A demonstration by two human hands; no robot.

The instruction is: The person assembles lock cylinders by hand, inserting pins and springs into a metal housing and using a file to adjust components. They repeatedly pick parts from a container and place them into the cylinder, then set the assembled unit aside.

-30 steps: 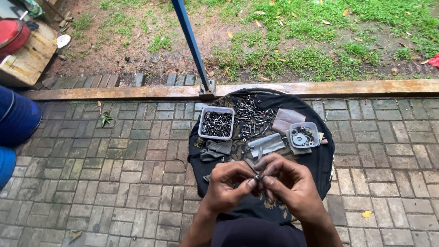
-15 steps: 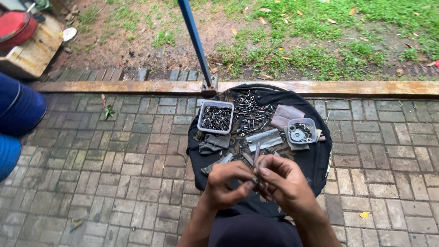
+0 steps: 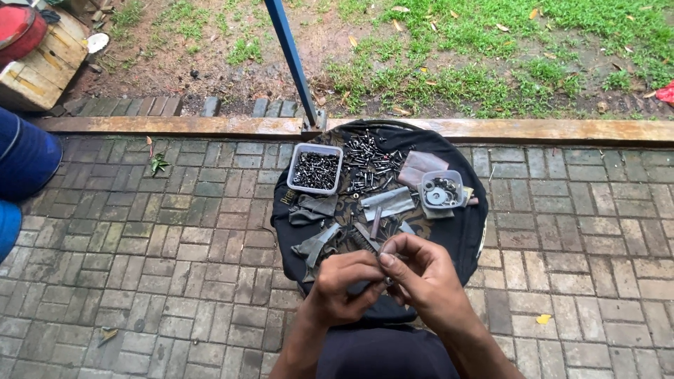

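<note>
Head view, hands: the left hand (image 3: pixel 345 279) and the right hand (image 3: pixel 421 275) meet low in the middle of the picture, fingertips together over the near edge of a round black cloth (image 3: pixel 460 235).
Left grip: fingers curled and pinched on a small metal part (image 3: pixel 385 281) that sits between both hands.
Right grip: thumb and forefinger pinched on the same small metal part from the other side; what kind of part it is cannot be told, as it is mostly hidden.
Cloth: spread on the brick paving (image 3: pixel 175 245), touching a wooden kerb (image 3: pixel 175 126) at its far edge.
On the cloth, far left: a clear square tub (image 3: pixel 315 169) full of dark screws.
On the cloth, far middle: a loose heap of bolts (image 3: pixel 368 163) just beside the tub.
On the cloth, right: a small clear tub (image 3: pixel 441 189) holding washers.
On the cloth, middle: flat grey metal pieces (image 3: pixel 387 203) lying just beyond the hands.
Beyond the kerb: a blue pole (image 3: pixel 291 60) rising from its base, with soil and grass (image 3: pixel 491 63) behind.
Left edge: a blue sleeve (image 3: pixel 24 158) of another person.
Top left: a wooden crate (image 3: pixel 38 74).
</note>
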